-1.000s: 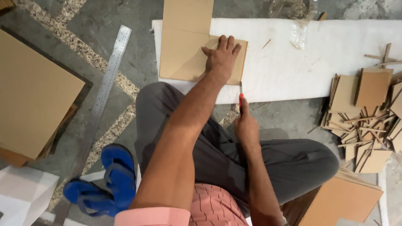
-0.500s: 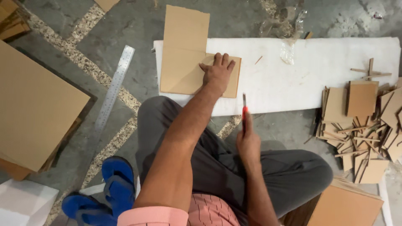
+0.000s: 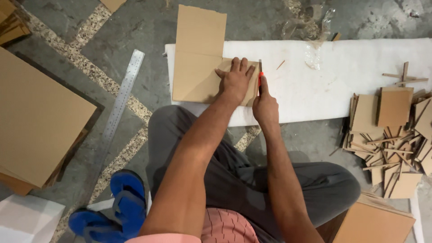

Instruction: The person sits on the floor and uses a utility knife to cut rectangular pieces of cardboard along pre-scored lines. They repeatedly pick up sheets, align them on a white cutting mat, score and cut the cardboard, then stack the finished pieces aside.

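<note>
while left hand [image 3: 236, 81] spread flat pinning cardboard sheet [image 3: 198, 67] on white foam board [image 3: 351, 81], right hand [image 3: 264, 103] clamped on orange cutter [image 3: 260, 79] along its edge

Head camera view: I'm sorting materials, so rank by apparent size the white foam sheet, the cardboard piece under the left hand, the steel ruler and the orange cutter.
1. white foam sheet
2. cardboard piece
3. steel ruler
4. orange cutter, mostly hidden by the right hand

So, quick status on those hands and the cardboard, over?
Left hand flat on the cardboard sheet, pinning it to the white foam pad. Right hand holds an orange cutter at the sheet's right edge. Nothing blocking the edge.
</note>
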